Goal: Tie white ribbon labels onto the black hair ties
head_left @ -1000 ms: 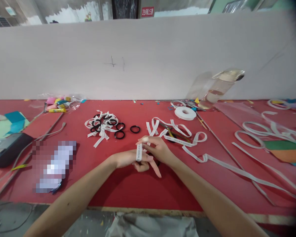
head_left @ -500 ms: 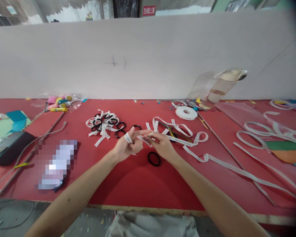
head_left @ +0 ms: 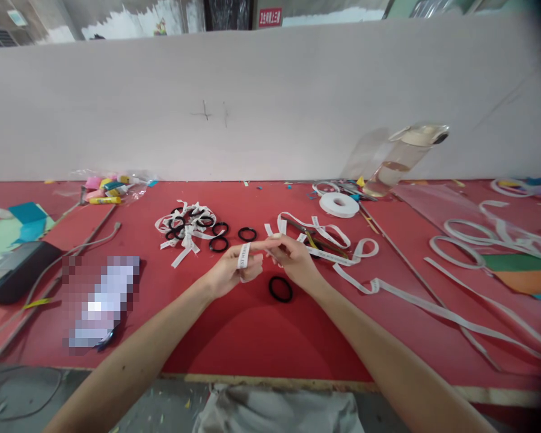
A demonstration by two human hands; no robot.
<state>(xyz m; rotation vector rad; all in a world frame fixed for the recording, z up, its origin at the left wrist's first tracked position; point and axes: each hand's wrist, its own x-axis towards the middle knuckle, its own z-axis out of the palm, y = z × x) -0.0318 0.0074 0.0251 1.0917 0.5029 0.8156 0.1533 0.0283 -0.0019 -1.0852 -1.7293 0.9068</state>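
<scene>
Ribbon strip (head_left: 243, 255), white with dark print, sits looped round the outstretched index finger of the left hand (head_left: 231, 275), held just above the red surface (head_left: 252, 343); the other left fingers are curled in. Right hand (head_left: 296, 263) is narrow, fingertips pinched together at the left fingertip. Judged light, limp and slick: it would uncoil if released, so best held flat between thumb and finger near a free end. A black ring (head_left: 281, 289) lies on the surface just beneath both hands. Cannot tell whether the right hand grips the strip's end; the ends, the print and the left thumb are not readable.
</scene>
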